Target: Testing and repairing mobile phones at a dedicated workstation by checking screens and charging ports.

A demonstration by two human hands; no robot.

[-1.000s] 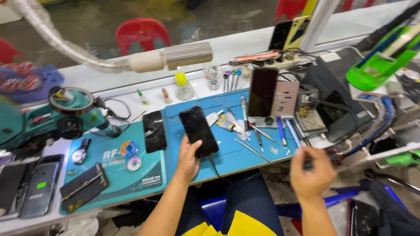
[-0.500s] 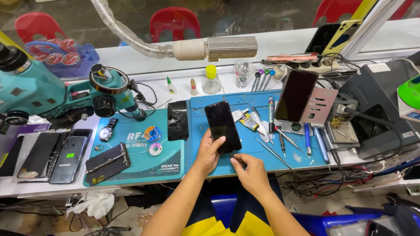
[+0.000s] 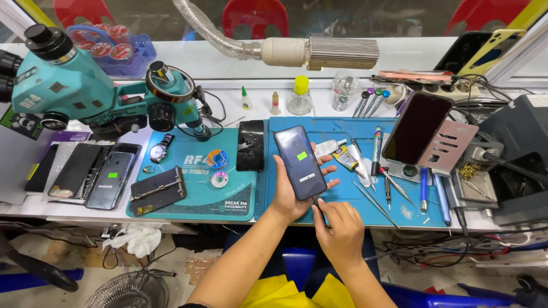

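Since half a second ago you are lifting the dark phone (image 3: 300,162) off the blue mat (image 3: 354,197); your left hand (image 3: 288,191) is cradling it, grip wrapped around its edges. Your right hand (image 3: 341,228) is pinching a thin tool (image 3: 317,203) at its lower end. A small green sticker (image 3: 302,155) and a white label (image 3: 306,178) are sitting on its back.

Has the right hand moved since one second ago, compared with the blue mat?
Yes. The right hand came in from the right, off the blue mat, to the mat's near edge, just below the phone held by the left hand.
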